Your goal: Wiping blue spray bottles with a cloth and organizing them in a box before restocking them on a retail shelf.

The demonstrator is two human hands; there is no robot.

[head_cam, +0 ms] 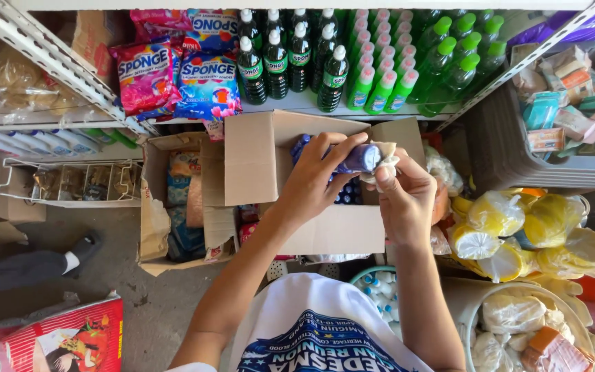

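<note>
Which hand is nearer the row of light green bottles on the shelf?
Right. The right hand sits almost directly below the light green bottles, holding a white cloth; the left hand grips the small blue bottle farther left.

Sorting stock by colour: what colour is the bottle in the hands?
Blue-purple bottle, seen in the head view.

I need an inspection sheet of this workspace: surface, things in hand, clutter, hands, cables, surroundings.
Surface: grey concrete floor; no table seen.
Things in hand: small blue bottle held over an open cardboard box with more blue bottles inside; white cloth against the bottle.
Clutter: second open box with packets; yellow bagged items; tub of wrapped goods.
Hands: left hand grips the bottle; right hand holds the cloth at its end.
Cables: nothing seen.
Surroundings: shelf with dark bottles, green bottles, detergent packets; another person's shoe.
</note>
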